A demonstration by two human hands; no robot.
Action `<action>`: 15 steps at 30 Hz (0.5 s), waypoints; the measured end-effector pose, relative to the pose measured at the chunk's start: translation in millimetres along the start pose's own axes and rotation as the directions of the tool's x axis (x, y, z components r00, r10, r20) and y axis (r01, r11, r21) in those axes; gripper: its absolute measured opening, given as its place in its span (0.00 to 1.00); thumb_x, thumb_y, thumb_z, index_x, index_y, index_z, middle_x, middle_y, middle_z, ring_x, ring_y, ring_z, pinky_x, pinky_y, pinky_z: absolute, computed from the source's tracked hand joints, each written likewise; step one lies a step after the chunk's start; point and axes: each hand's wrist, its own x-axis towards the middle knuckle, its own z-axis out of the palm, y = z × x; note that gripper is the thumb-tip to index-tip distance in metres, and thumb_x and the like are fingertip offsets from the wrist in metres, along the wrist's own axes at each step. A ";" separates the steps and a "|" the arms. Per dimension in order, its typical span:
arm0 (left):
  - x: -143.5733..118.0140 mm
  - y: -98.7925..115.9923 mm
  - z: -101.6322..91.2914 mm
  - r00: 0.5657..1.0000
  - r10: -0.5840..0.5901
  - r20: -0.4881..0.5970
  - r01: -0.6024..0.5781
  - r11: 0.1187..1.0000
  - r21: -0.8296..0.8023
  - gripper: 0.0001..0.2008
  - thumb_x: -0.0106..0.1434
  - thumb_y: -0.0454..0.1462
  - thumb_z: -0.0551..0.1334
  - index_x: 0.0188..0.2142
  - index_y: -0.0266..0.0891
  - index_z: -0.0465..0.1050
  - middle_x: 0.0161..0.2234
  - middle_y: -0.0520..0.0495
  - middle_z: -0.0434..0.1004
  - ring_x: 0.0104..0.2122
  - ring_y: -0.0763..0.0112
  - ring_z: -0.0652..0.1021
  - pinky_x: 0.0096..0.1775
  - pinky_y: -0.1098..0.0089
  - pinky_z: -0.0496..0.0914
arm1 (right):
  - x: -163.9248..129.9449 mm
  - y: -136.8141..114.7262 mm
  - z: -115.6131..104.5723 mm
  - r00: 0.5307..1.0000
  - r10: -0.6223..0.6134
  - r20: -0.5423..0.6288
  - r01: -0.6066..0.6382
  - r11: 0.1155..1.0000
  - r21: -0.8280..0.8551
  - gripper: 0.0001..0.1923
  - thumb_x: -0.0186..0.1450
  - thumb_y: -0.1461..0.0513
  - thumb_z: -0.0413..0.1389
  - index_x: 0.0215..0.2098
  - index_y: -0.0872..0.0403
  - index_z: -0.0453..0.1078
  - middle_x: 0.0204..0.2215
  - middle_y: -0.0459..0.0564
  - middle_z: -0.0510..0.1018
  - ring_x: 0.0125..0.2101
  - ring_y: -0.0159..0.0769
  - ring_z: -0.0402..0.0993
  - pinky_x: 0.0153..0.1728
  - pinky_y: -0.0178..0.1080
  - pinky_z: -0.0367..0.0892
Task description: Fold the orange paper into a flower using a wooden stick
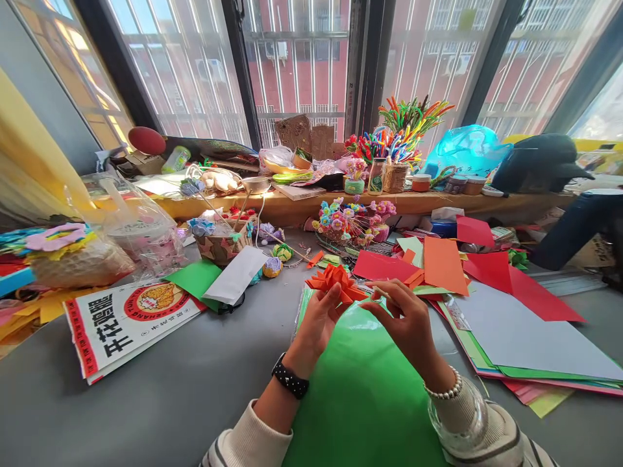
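Both hands met above the near middle of the grey counter (pixel 160 402), over a large green sheet (pixel 363 395) that lay under them as a work mat. The left hand (pixel 318 324) had its grip closed on the orange folded paper flower (pixel 335 280), pinching it from below so the petals stood clear of the fingers. The right hand (pixel 409 321) had its grip closed on a thin pale stick (pixel 382 293), its tip held at the flower's base. Loose red, orange and white sheets (pixel 487 285) were fanned out towards the right edge, near at hand. A printed paper bag (pixel 126 321) lay towards the left edge.
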 end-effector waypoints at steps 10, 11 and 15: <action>0.7 0.0 1.2 0.995 0.071 -0.068 -0.059 0.984 0.170 0.14 0.46 0.40 0.67 0.34 0.37 0.72 0.32 0.50 0.76 0.33 0.72 0.75 0.39 0.70 0.67 | -0.8 4.6 7.9 0.998 0.020 0.053 -0.024 0.997 0.078 0.07 0.60 0.63 0.53 0.34 0.52 0.73 0.27 0.48 0.72 0.27 0.31 0.68 0.26 0.33 0.64; 0.8 0.2 1.7 0.995 0.076 -0.070 -0.063 0.984 0.169 0.15 0.46 0.39 0.67 0.34 0.38 0.72 0.32 0.50 0.76 0.33 0.71 0.75 0.39 0.70 0.67 | -0.1 4.1 6.6 0.999 0.031 0.043 -0.035 0.995 0.098 0.07 0.60 0.63 0.53 0.33 0.52 0.73 0.26 0.48 0.72 0.26 0.31 0.68 0.26 0.33 0.64; 1.3 0.6 2.6 0.995 0.080 -0.058 -0.069 0.982 0.174 0.16 0.45 0.38 0.68 0.35 0.36 0.72 0.32 0.48 0.77 0.32 0.70 0.76 0.37 0.69 0.68 | 3.0 1.7 1.6 0.997 0.069 0.032 -0.073 0.986 0.147 0.06 0.59 0.62 0.54 0.30 0.53 0.73 0.25 0.47 0.71 0.26 0.31 0.67 0.25 0.33 0.63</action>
